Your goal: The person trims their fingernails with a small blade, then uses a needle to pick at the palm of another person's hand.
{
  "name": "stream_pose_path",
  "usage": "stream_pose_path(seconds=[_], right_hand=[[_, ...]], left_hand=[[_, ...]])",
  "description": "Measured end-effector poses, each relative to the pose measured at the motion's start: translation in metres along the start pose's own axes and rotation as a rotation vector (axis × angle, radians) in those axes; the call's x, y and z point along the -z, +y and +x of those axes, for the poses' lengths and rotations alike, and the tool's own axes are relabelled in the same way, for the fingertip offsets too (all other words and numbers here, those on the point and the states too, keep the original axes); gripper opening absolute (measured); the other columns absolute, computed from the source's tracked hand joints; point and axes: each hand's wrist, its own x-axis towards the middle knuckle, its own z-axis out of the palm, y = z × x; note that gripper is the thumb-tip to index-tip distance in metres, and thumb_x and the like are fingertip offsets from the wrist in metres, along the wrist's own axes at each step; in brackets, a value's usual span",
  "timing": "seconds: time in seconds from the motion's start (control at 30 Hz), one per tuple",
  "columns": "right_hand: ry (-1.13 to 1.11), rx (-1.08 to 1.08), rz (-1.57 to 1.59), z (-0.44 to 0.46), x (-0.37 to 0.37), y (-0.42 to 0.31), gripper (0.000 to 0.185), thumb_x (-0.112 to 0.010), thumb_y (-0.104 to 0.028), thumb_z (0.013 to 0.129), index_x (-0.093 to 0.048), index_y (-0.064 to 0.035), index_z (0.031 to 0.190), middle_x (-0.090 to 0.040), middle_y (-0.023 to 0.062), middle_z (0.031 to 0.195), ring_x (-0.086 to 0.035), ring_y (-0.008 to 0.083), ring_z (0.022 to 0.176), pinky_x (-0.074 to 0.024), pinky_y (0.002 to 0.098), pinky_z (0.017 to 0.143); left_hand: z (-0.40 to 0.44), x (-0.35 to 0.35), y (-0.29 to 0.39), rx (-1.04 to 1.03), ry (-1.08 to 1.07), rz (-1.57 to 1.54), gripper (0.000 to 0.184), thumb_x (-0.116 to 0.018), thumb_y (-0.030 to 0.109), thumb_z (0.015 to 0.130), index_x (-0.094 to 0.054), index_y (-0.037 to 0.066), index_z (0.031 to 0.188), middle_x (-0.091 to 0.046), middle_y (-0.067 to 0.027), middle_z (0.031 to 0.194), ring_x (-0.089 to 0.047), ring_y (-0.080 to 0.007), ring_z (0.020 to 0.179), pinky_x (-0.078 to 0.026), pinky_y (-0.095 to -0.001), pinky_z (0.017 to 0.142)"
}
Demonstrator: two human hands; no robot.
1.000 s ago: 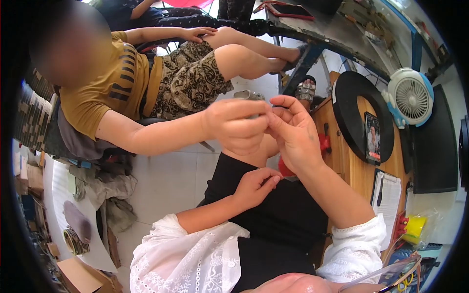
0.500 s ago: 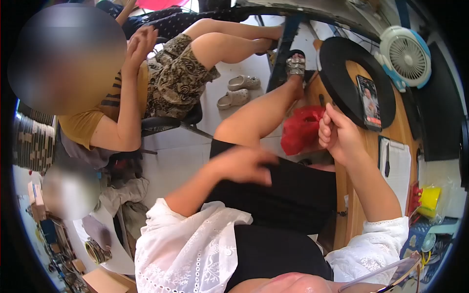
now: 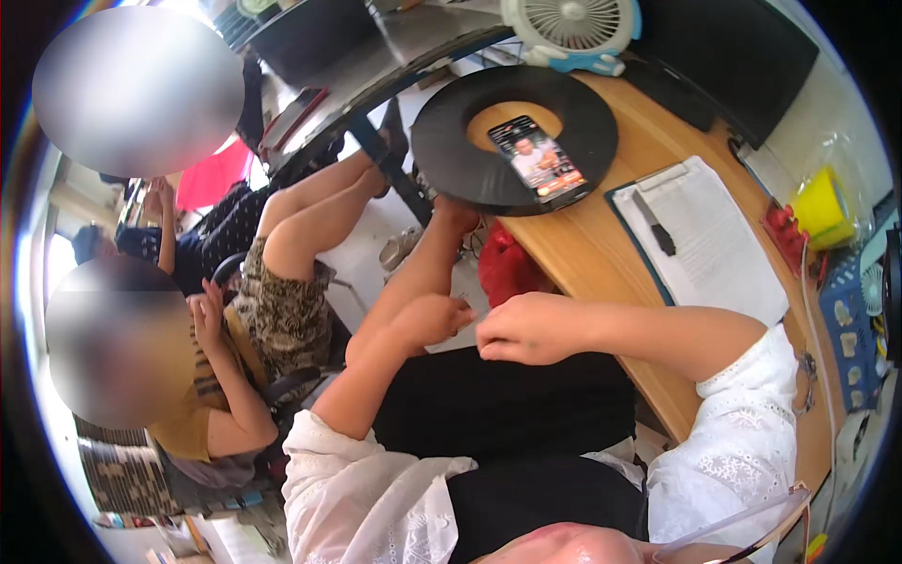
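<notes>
My left hand [image 3: 434, 321] is above my black-clad lap, its thumb and fingertips drawn together toward the right. Close beside it, my right hand [image 3: 528, 329] has its fingers curled inward, with the back of the hand turned up. A small gap separates the two hands. Whatever either hand pinches is too small or hidden to make out. A phone [image 3: 537, 160] with a lit screen leans on a black ring [image 3: 442, 155] on the wooden desk [image 3: 564, 249]. To the right, a clipboard with paper [image 3: 719, 254] carries a black-handled knife or similar tool [image 3: 655, 226].
A fan [image 3: 578, 26] and a dark monitor [image 3: 742, 61] stand at the back of the desk. Under its edge hangs a red bag [image 3: 507, 263]. A person in a mustard shirt [image 3: 183, 437] sits at left, one hand raised. A yellow container [image 3: 827, 211] is at right.
The view has swung toward the desk, so the phone and clipboard appear larger. My hands, apart half a second ago, have come close together. The seated person now appears lower at left.
</notes>
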Motion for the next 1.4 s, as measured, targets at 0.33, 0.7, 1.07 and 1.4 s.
stream_pose_path(seconds=[0.33, 0.7, 1.07, 1.4], right_hand=[[-0.124, 0.171, -0.397, 0.04, -0.009, 0.054, 0.019, -0.059, -0.026, 0.091, -0.062, -0.0074, 0.094, -0.065, 0.0144, 0.093, -0.064, 0.0337, 0.091, -0.0518, 0.0449, 0.079], [-0.472, -0.122, -0.453, 0.038, 0.002, 0.062, 0.034, -0.062, -0.037, 0.09, -0.064, -0.0107, 0.112, -0.066, 0.0151, 0.104, -0.062, 0.0353, 0.099, -0.0499, 0.046, 0.086], [-0.51, -0.131, -0.381, 0.045, 0.009, 0.053, 0.038, -0.063, -0.036, 0.089, -0.064, -0.0092, 0.117, -0.065, 0.0162, 0.106, -0.06, 0.0358, 0.103, -0.0478, 0.0455, 0.09], [-0.512, -0.143, -0.397, 0.043, 0.011, 0.048, 0.04, -0.063, -0.037, 0.09, -0.063, -0.0089, 0.118, -0.065, 0.015, 0.111, -0.059, 0.0343, 0.108, -0.0473, 0.0435, 0.094]], left_hand=[[0.104, -0.053, -0.048, -0.343, 0.045, 0.442, 0.039, -0.06, 0.035, 0.09, -0.063, 0.01, 0.12, -0.067, -0.0151, 0.11, -0.062, -0.0316, 0.108, -0.047, -0.0425, 0.092], [0.097, -0.043, -0.032, -0.263, -0.148, 0.307, 0.052, -0.064, 0.04, 0.087, -0.057, 0.009, 0.128, -0.067, -0.0174, 0.109, -0.063, -0.0354, 0.107, -0.046, -0.0475, 0.093], [0.071, -0.031, -0.018, -0.304, -0.121, 0.304, 0.043, -0.069, 0.042, 0.082, -0.068, 0.006, 0.105, -0.07, -0.0148, 0.099, -0.066, -0.0321, 0.1, -0.049, -0.0468, 0.086], [0.083, -0.04, -0.03, -0.227, -0.182, 0.329, 0.043, -0.069, 0.044, 0.082, -0.069, 0.009, 0.106, -0.07, -0.0122, 0.101, -0.066, -0.0316, 0.1, -0.049, -0.046, 0.086]])
